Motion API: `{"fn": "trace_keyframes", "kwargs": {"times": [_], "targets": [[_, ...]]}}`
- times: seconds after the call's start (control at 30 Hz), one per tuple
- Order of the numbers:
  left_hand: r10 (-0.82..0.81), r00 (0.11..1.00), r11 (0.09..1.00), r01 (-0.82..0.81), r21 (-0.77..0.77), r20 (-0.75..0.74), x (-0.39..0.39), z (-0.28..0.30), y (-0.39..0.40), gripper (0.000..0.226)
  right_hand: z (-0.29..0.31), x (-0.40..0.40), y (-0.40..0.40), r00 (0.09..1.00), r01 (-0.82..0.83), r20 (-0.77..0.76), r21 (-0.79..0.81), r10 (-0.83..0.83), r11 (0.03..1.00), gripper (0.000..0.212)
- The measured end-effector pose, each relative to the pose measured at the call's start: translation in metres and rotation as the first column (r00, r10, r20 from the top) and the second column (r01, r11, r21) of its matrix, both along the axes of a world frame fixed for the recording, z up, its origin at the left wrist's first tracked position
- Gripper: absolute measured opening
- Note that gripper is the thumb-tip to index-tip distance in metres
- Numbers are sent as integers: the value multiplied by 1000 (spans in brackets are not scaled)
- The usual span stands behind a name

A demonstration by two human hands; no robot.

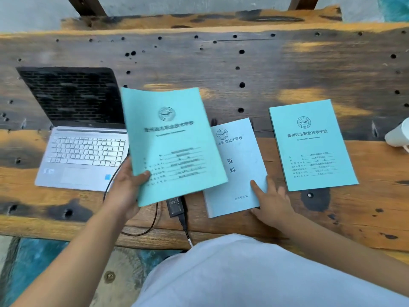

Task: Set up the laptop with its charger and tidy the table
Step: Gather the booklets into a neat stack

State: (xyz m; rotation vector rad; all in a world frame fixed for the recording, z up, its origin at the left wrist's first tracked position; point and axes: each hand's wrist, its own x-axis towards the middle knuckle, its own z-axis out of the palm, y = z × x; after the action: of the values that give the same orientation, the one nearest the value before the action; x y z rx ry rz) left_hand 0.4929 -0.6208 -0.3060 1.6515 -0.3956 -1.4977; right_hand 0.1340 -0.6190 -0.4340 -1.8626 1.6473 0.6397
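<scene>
Left hand (127,187) clamped on lower left corner of teal booklet (172,142), held tilted above desk (265,69). Right hand (272,202) laid with fingers spread on lower right corner of pale blue booklet (238,171), lying flat on desk, its left part overlapped by raised booklet. Charger brick (176,206) seen under raised booklet, black cable (150,227) looped beside it. Open laptop (84,151) placed at left. Third teal booklet (312,145) laid flat at right, apart from others. White cup (398,135) seen at right edge.
</scene>
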Motion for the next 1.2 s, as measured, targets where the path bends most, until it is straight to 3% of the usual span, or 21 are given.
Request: {"fn": "trace_keyframes", "kwargs": {"times": [0.17,0.27,0.33,0.37,0.43,0.5,0.67,0.8,0.87,0.97,1.1,1.2], "targets": [[-111,988,989,121,81,-111,-71,-48,5,60,10,-15,-8,976,99,190,27,-102,995,68],[-139,979,978,159,135,-146,-99,-76,3,57,14,-35,-11,871,391,334,-28,-360,920,43],[-210,977,962,214,168,-38,-114,-91,4,51,15,-51,-10,749,631,315,-75,-582,772,31],[-273,956,949,249,192,110,-119,-97,5,45,14,-58,-10,707,693,290,-102,-645,714,30],[-384,815,917,282,282,434,-125,-105,7,37,11,-70,-12,724,686,232,-152,-649,711,33],[-448,679,894,322,313,581,-126,-109,9,46,6,-75,-16,798,602,149,-200,-583,773,45],[-555,581,827,465,317,595,-125,-124,12,97,-1,-71,-30,923,323,-116,-291,-368,901,69],[-745,324,638,599,484,583,-130,-140,12,109,-3,-78,-40,944,263,-124,-282,-307,923,58],[-771,237,595,599,536,590,-131,-145,11,111,-3,-78,-41,969,163,-129,-303,-210,939,49],[-783,192,571,599,561,592,-130,-148,10,109,0,-73,-45,984,94,-115,-304,-135,948,36],[-774,234,587,612,530,588,-129,-144,10,102,12,-71,-57,928,373,93,-290,-362,881,26],[-783,269,579,643,501,561,-125,-142,11,98,23,-65,-56,869,490,247,-301,-429,818,31]]}}
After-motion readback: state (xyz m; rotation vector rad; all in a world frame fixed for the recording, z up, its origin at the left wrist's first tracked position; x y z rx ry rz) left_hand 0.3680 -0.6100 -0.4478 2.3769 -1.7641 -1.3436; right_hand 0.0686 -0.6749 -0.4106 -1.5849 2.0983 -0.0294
